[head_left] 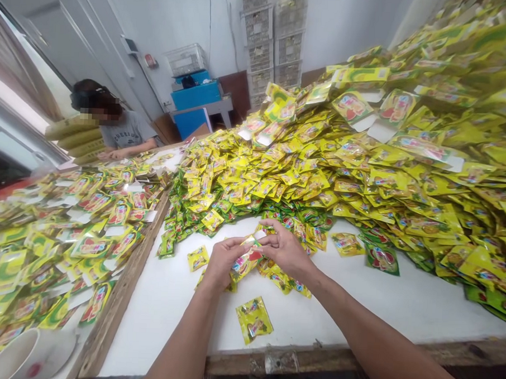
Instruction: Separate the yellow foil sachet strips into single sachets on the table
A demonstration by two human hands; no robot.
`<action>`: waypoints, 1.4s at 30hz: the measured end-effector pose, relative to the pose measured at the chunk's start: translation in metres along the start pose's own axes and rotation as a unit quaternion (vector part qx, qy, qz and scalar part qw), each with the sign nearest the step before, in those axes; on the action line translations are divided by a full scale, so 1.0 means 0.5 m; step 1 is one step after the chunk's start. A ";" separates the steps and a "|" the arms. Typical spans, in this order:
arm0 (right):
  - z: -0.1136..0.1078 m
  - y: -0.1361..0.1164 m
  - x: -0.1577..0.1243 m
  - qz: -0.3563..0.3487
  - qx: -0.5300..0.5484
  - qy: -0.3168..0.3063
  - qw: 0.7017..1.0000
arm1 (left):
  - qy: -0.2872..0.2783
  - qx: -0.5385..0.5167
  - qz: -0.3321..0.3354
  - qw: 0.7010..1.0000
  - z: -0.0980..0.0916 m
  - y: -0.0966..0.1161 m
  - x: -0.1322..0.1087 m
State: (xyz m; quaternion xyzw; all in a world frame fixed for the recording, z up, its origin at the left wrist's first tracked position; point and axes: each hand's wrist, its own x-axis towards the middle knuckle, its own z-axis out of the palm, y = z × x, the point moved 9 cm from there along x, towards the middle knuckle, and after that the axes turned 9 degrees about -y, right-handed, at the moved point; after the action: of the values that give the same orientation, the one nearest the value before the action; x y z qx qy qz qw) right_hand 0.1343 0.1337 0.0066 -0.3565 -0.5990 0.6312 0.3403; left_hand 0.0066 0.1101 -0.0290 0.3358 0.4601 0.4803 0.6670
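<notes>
My left hand (222, 262) and my right hand (284, 249) meet over the white table (399, 302), fingers pinched on the same yellow-green sachet (246, 260) held between them. Several more sachets lie just under and right of my hands. One single sachet (253, 319) lies flat nearer the front edge, another (198, 258) to the left of my left hand. A huge heap of the same sachets (363, 161) rises behind and to the right.
A wooden rail (122, 295) divides my table from a left table covered in larger sachets (66, 243). Another person (117, 130) sits at its far end. Blue boxes (196, 95) and stacked white crates (272, 39) stand by the back wall. A white cup (15, 358) sits bottom left.
</notes>
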 end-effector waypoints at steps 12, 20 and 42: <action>0.005 0.003 0.000 0.021 0.046 -0.029 0.998 | 0.025 -0.003 0.023 0.999 0.009 0.000 -0.008; -0.007 0.015 0.006 0.016 0.061 -0.012 0.998 | -0.024 0.052 0.020 0.998 0.019 0.002 -0.008; -0.057 -0.022 -0.010 -0.046 -0.077 0.094 0.992 | 0.038 0.285 0.006 0.958 -0.047 0.084 -0.035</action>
State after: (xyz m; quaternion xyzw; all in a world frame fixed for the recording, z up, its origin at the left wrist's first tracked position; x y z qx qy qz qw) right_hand 0.1614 0.1449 0.0169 -0.4115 -0.6270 0.5307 0.3947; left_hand -0.0314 0.1068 0.0053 0.4956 0.6012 0.3457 0.5230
